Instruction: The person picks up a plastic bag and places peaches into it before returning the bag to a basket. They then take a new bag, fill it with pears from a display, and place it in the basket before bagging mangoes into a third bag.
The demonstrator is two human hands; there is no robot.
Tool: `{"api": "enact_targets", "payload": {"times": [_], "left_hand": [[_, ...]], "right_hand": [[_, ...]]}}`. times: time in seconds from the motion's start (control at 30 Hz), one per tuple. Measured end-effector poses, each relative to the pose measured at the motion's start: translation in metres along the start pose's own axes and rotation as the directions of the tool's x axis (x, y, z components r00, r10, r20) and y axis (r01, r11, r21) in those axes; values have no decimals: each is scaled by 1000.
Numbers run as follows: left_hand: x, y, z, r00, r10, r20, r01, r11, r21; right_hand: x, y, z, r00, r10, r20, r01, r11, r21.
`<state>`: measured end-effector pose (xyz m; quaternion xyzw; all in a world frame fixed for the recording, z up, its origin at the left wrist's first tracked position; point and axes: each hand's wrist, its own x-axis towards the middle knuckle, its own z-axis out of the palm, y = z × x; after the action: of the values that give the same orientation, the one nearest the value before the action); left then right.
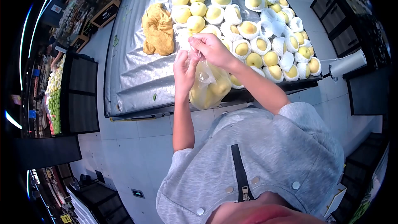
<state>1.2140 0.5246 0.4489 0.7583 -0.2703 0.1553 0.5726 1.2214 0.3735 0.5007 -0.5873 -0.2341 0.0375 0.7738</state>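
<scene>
A clear plastic bag point(210, 86) with several yellow fruits inside hangs below my hands at the front edge of the display table. My left hand point(185, 69) is closed on the gathered neck of the bag. Beside it, to the right and slightly higher, my right hand point(212, 49) pinches the top of the same bag. Just beyond my hands lie yellow pears point(195, 23), some bare and some in white foam nets point(248, 29). To the left of the pears is a crumpled mustard-coloured cloth point(158, 31).
The display table point(132, 68) has a silver padded cover. A roll of plastic bags point(350, 63) sticks out at its right corner. Dark cabinets point(83, 95) stand at the left, with green and red fruit point(54, 99) beyond them.
</scene>
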Motion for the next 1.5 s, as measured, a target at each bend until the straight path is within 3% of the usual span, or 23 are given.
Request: {"api": "enact_targets", "payload": {"times": [0.03,0.1,0.13,0.17,0.2,0.23,0.3,0.33,0.37,0.5,0.63,0.67,0.7,0.77,0.9,0.93,1.03,1.07,1.17,1.2,1.3,1.4,1.5], "left_hand": [[-4,1,1,995,-100,-21,98,993,-71],[-12,8,5,954,-295,-46,279,936,-217],[-11,11,9,936,-323,-140,286,929,-236],[-10,16,6,933,-298,-200,220,915,-338],[-10,20,2,938,-280,-205,201,920,-336],[-10,25,0,942,-258,-214,177,925,-335],[-9,44,22,982,-131,-137,96,967,-237],[-11,43,33,990,-115,-80,101,981,-165],[-9,46,40,987,-132,-94,115,979,-168],[2,48,33,959,-179,-219,131,968,-216],[6,45,28,945,-224,-237,168,958,-235],[5,45,28,941,-230,-248,172,957,-235],[5,47,29,940,-242,-240,183,953,-242],[6,53,33,940,-258,-222,199,946,-256],[5,57,41,960,-217,-176,180,962,-206],[6,60,42,961,-216,-174,180,964,-198],[6,55,38,956,-220,-192,179,962,-207],[6,57,36,950,-232,-208,187,958,-217],[5,48,30,953,-220,-208,167,954,-248],[5,45,29,955,-224,-195,169,949,-267],[5,30,26,958,-182,-223,126,962,-243],[-2,39,27,958,-192,-213,134,956,-261],[-1,50,35,961,-186,-205,117,944,-308]], "right_hand": [[-3,-3,0,1000,-20,-19,19,999,-37],[-16,-6,-11,992,-74,105,77,997,-27],[-24,-8,-20,980,-104,167,109,994,-17],[-32,-10,-29,964,-135,228,139,990,-3],[-43,-8,-41,966,24,257,59,949,-311],[-56,3,-38,971,25,237,97,866,-490],[-78,22,-13,956,-46,290,203,817,-540],[-80,33,-2,971,190,147,-50,758,-651],[-79,38,6,918,396,-19,-288,632,-720],[-85,32,-3,996,24,-84,-58,895,-443],[-116,56,-33,997,-37,-72,19,970,-242],[-124,56,-36,994,-6,-106,-28,949,-314],[-129,60,-37,998,1,-70,-36,866,-498],[-133,70,-40,1000,28,2,-15,600,-800],[-106,58,-22,995,-103,0,62,594,-802],[-97,51,-12,975,-214,-52,106,661,-742],[-87,57,-1,946,-258,-196,115,834,-539],[-84,55,-1,893,-428,-138,221,685,-694],[-77,59,-5,856,-510,-88,303,632,-713],[-75,46,2,835,-525,-164,306,692,-654],[-65,36,-1,729,-684,11,466,484,-741],[-53,29,-12,656,-730,190,559,302,-772],[-48,15,-18,642,-719,266,583,232,-779]]}}
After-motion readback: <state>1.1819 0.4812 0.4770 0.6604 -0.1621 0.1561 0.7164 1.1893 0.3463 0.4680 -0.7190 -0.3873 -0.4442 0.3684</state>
